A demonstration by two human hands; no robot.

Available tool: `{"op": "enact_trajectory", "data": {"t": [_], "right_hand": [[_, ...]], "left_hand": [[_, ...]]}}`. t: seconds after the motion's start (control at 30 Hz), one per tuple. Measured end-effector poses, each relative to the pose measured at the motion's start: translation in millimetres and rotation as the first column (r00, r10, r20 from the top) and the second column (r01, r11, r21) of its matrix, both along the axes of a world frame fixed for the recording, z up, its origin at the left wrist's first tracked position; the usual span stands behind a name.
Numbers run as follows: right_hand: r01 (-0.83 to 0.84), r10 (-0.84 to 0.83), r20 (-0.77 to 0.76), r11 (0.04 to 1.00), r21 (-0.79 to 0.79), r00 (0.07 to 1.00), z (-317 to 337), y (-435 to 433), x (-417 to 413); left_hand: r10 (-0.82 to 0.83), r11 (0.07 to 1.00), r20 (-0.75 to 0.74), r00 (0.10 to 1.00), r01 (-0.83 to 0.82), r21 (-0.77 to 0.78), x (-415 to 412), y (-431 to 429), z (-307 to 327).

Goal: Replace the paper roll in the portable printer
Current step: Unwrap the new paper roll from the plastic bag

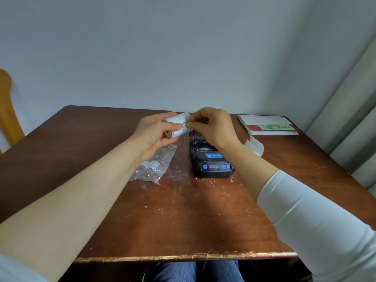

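A white paper roll (176, 124) with a brown core is held above the table in my left hand (155, 130), lying sideways. A thin blue band (183, 128) circles the roll near its right end. My right hand (211, 127) pinches that band between thumb and forefinger. Below the hands sits the black portable printer (211, 162) with blue buttons, its lid tipped open at the back. My right wrist hides part of the paper bay.
A crumpled clear plastic bag (155, 164) lies left of the printer. A loose curl of white paper (255, 145) lies to its right. Booklets and papers (268, 125) are stacked at the far right corner. A wooden chair (8, 112) stands at the left; a curtain (350, 123) hangs at the right.
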State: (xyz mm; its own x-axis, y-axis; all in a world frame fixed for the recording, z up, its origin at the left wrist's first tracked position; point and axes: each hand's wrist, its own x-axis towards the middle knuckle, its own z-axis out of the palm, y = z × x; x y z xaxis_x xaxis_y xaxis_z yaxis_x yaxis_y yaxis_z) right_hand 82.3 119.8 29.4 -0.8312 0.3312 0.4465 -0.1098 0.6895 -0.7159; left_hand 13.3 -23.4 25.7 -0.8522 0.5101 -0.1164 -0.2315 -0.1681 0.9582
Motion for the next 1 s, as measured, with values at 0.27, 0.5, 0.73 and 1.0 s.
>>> {"op": "enact_trajectory", "data": {"t": [0.27,0.5,0.73,1.0], "right_hand": [[-0.024,0.02,0.025,0.987,0.157,0.999,3,0,-4],[0.017,-0.011,-0.045,0.988,0.15,0.999,2,2,-4],[0.023,-0.015,-0.055,0.989,0.145,0.998,3,2,-4],[-0.015,0.022,-0.029,0.974,0.228,0.999,15,-1,-10]], "left_hand": [[0.001,1.0,0.005,1.0,-0.001,-0.003,0,-1,1],[-0.028,1.0,0.016,0.999,0.028,0.014,-3,-1,5],[-0.039,0.999,0.001,0.999,0.039,0.006,-3,-2,6],[0.012,1.0,0.017,1.0,-0.013,0.027,-3,-3,10]]}}
